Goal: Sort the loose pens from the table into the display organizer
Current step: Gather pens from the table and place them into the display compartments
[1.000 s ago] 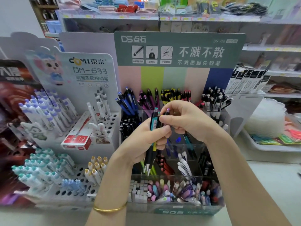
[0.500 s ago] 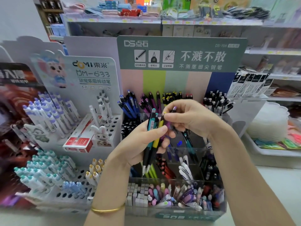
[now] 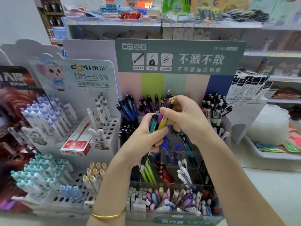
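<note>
My left hand (image 3: pixel 143 137) grips a small bunch of pens: a teal pen (image 3: pixel 153 123), a yellow pen (image 3: pixel 163 122) and a purple pen (image 3: pixel 165 101) that sticks up highest. My right hand (image 3: pixel 187 118) closes its fingers round the upper part of the yellow and purple pens. Both hands hover over the clear display organizer (image 3: pixel 216 214), whose compartments hold blue, purple, black, green, red and white pens.
A white Domi pen stand (image 3: pixel 112 128) with a red box (image 3: pixel 76 144) stands left of the organizer. A white tray (image 3: pixel 260 154) with a stack of plates sits right. Store shelves run behind. The counter edge lies below.
My right hand has drawn the purple pen upward out of the bunch, and the yellow pen has risen too. The camera has tilted slightly down.
</note>
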Available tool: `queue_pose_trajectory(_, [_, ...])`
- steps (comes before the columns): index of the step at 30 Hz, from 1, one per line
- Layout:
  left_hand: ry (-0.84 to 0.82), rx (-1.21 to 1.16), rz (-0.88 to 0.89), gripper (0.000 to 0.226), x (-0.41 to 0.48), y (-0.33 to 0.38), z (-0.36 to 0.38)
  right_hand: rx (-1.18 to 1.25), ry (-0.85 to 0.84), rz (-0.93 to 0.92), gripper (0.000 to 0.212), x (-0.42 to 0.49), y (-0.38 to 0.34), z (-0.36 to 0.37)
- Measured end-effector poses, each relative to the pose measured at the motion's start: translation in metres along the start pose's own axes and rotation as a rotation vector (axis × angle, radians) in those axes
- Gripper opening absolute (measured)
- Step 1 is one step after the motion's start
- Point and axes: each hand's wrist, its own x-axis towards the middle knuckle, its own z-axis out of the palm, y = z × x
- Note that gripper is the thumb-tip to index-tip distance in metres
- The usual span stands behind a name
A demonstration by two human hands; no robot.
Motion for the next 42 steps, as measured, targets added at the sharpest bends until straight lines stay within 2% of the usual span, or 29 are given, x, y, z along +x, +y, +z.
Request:
queue_pose_trajectory(2, [0.005, -0.036, -0.004, 0.014, 0.002, 0.002, 0.0, 0.105, -0.063, 0.031, 0.008, 0.004, -0.006, -0.008])
queue_pose_trajectory(4, [0.043, -0.055, -0.011, 0.007, 0.002, 0.002, -0.002, 0.131, -0.04, 0.003, 0.01, 0.008, -0.013, -0.021])
queue_pose_trajectory(8, [0.208, -0.06, -0.019, 0.013, 0.004, 0.0, -0.008, -0.123, 0.082, -0.263, 0.01, 0.024, -0.029, -0.045])
queue_pose_trajectory(10, [0.262, -0.104, -0.01, 0.015, 0.007, -0.001, -0.01, -0.273, 0.064, -0.357, 0.013, 0.029, -0.031, -0.043])
queue_pose_trajectory(16, [0.286, -0.191, 0.056, 0.016, 0.013, -0.001, -0.016, -0.528, -0.031, -0.496, 0.021, 0.04, -0.023, -0.025])
queue_pose_trajectory(20, [0.282, -0.212, 0.071, 0.017, 0.014, -0.003, -0.02, -0.579, -0.055, -0.557, 0.022, 0.044, -0.031, -0.026])
queue_pose_trajectory(23, [0.275, -0.221, 0.061, 0.017, 0.014, -0.004, -0.018, -0.62, -0.085, -0.573, 0.022, 0.045, -0.032, -0.022])
queue_pose_trajectory(26, [0.27, -0.245, 0.058, 0.015, 0.018, -0.004, -0.016, -0.676, -0.137, -0.503, 0.024, 0.046, -0.02, -0.012])
queue_pose_trajectory(32, [0.273, -0.247, 0.059, 0.015, 0.019, -0.005, -0.017, -0.754, -0.056, -0.43, 0.02, 0.051, 0.0, -0.007])
queue_pose_trajectory(36, [0.273, -0.254, 0.057, 0.015, 0.019, -0.004, -0.018, -1.087, -0.068, -0.374, 0.027, 0.053, 0.002, -0.005])
queue_pose_trajectory(38, [0.27, -0.253, 0.056, 0.014, 0.019, -0.005, -0.019, -1.176, -0.079, -0.376, 0.032, 0.052, 0.003, -0.005])
queue_pose_trajectory(42, [0.266, -0.257, 0.047, 0.012, 0.019, -0.007, -0.018, -0.925, -0.007, -0.542, 0.054, 0.046, 0.011, -0.005])
